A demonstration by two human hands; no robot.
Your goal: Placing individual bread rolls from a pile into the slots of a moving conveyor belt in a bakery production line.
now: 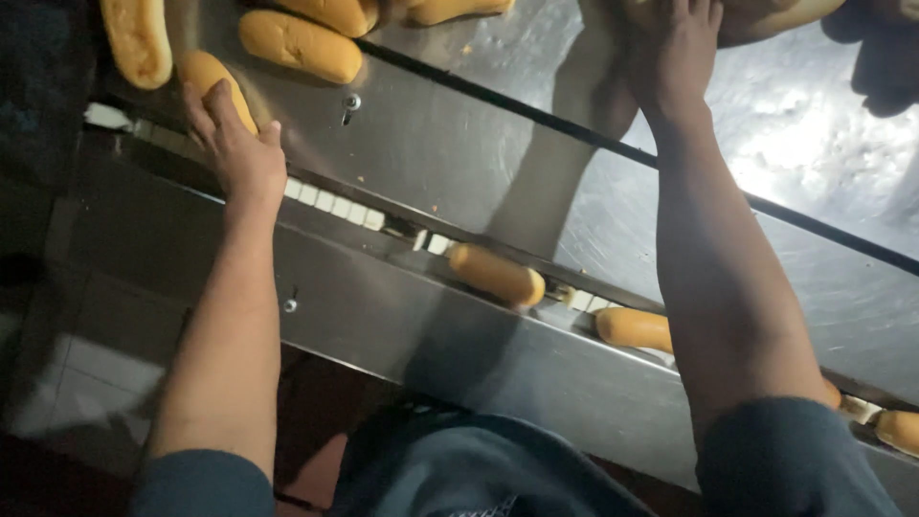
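The left hand (pixel 235 144) lies palm-down on a long golden bread roll (pixel 212 81) at the near edge of the stainless steel table (pixel 450 144), fingers spread flat over the roll's near end rather than curled round it; it presses or steadies the roll, with no clear grasp. The roll sits just above the narrow conveyor channel (pixel 364 215) that runs along that near edge, a track of small white links set between the table and a lower steel side panel (pixel 431 335).

The right hand (pixel 675 57) reaches far up toward the table's far edge, fingers extended onto a pale roll (pixel 766 19) that is cut off by the top of the view. Whether it grips that roll or only touches it cannot be told, as the fingertips leave the picture.

Three more rolls rest on the table near the left hand: one at the far left corner (pixel 137 38), one lying crosswise just beyond the hand (pixel 300 46), and one behind it (pixel 335 11). In the channel, a roll (pixel 498 276) lies lengthwise about midway between the two forearms, a second (pixel 634 328) sits just beside the right forearm, and a third (pixel 900 429) shows at the right edge of the track. A dark seam (pixel 574 134) crosses the table surface diagonally. Both arms wear short dark blue sleeves (pixel 795 450).
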